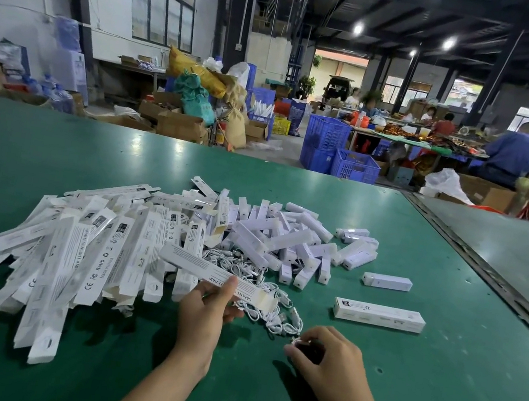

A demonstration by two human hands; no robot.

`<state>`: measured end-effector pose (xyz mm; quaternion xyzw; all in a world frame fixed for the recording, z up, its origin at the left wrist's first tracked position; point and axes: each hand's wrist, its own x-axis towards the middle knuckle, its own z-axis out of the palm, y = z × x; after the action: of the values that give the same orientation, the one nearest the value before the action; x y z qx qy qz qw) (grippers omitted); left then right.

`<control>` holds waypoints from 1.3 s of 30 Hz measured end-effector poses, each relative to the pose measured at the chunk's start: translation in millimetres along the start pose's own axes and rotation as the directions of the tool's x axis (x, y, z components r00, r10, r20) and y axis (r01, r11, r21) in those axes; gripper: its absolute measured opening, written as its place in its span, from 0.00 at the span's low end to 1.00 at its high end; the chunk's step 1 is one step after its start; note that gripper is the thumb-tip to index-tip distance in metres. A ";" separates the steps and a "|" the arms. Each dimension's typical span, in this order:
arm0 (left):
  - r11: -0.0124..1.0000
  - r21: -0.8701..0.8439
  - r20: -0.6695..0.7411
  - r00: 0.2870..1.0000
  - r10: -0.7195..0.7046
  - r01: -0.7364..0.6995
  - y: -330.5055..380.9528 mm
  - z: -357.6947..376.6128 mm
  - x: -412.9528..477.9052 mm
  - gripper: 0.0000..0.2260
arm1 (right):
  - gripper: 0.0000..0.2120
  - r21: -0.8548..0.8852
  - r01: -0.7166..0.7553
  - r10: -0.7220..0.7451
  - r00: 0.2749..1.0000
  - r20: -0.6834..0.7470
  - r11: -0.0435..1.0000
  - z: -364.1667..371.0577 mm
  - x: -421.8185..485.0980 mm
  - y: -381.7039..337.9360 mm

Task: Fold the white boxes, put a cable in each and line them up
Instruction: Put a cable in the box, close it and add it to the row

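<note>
On the green table point(435, 383), head view: the left hand point(205, 302) grips a white box point(217, 272) above the tangle of cables point(262, 290). The right hand point(332, 356), fingers curled, pinches what appears to be a cable end point(295, 341) at the tangle's near edge. One finished box point(379, 315) lies apart, to the right. Risks: neighbouring cables may drag out with the pinched one; the thin box may crush under the grip.

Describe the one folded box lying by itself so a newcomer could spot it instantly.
On the green table, look right of the white heap, beyond the right hand. Two long white pieces lie alone there. The folded box is the nearer, longer one, with dark print at its left end; the bar behind is plain.
</note>
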<state>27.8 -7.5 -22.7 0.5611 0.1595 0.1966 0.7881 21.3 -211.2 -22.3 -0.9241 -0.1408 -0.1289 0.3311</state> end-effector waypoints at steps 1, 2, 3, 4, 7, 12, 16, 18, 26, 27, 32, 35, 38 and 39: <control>1.000 -0.002 0.000 1.000 -0.001 0.001 0.4 0.0 -0.1 0.12 | 0.12 -0.046 0.018 -0.017 0.999 0.036 0.999 -1.0 0.6 1.1; 1.000 -0.004 0.001 1.000 -0.003 0.003 0.7 -0.2 -0.1 0.12 | 0.14 -0.090 0.046 -0.041 0.997 0.065 0.995 -1.9 1.1 2.1; 1.000 -0.004 0.001 1.000 -0.004 0.004 1.0 -0.3 -0.1 0.12 | 0.15 -0.123 0.079 -0.068 0.993 0.092 0.989 -2.9 1.6 2.8; 1.000 -0.004 0.002 1.000 -0.004 0.004 1.2 -0.5 -0.2 0.12 | 0.16 -0.144 0.116 -0.098 0.987 0.124 0.983 -4.0 2.1 3.6; 1.000 0.001 0.011 1.000 -0.006 0.006 1.4 -0.9 -1.2 0.12 | 0.20 -0.166 0.198 -0.156 0.959 0.235 0.966 -9.1 2.9 5.6; 1.000 0.007 0.025 1.000 0.001 -0.002 1.4 -0.6 -3.5 0.13 | 0.17 -0.170 0.152 -0.117 0.973 0.199 0.974 -11.6 1.2 2.9; 1.000 0.024 0.038 0.999 0.009 -0.010 -0.3 0.7 -6.6 0.12 | 0.14 0.097 0.019 -0.017 0.999 -0.030 0.995 -6.2 -3.5 -8.7; 0.999 0.034 0.060 0.998 0.030 -0.032 -0.6 2.4 -8.9 0.11 | 0.10 0.187 0.030 -0.010 0.994 -0.108 0.982 -4.5 -5.2 -14.1; 0.995 0.053 0.187 0.980 0.070 -0.081 0.4 10.0 -19.8 0.08 | 0.08 0.334 -0.036 0.090 0.985 -0.147 0.942 -1.7 -3.1 -22.3; 0.994 0.057 0.201 0.977 0.077 -0.090 0.3 10.3 -21.5 0.08 | 0.08 0.344 -0.029 0.086 0.985 -0.150 0.938 -2.1 -2.7 -22.7; 0.991 0.062 0.253 0.963 0.096 -0.115 0.9 11.7 -27.0 0.14 | 0.08 0.404 -0.072 0.124 0.987 -0.103 0.912 -1.4 -2.7 -24.8; 0.990 0.065 0.268 0.958 0.101 -0.123 -0.5 11.4 -27.0 0.15 | 0.09 0.527 -0.170 0.216 0.976 -0.027 0.833 1.0 -2.2 -24.1; 0.991 0.064 0.268 0.958 0.100 -0.121 -1.7 11.7 -26.7 0.15 | 0.07 0.654 -0.249 0.287 0.957 0.051 0.714 3.2 -1.4 -23.9; 0.990 0.066 0.263 0.959 0.102 -0.123 -1.8 11.9 -26.5 0.15 | 0.07 0.690 -0.260 0.296 0.953 0.068 0.676 4.2 -1.4 -24.7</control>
<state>10.5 -30.8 -19.8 0.6217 0.0311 0.1595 0.7662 12.1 -190.4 -11.6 -0.7403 -0.0284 -0.0378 0.6706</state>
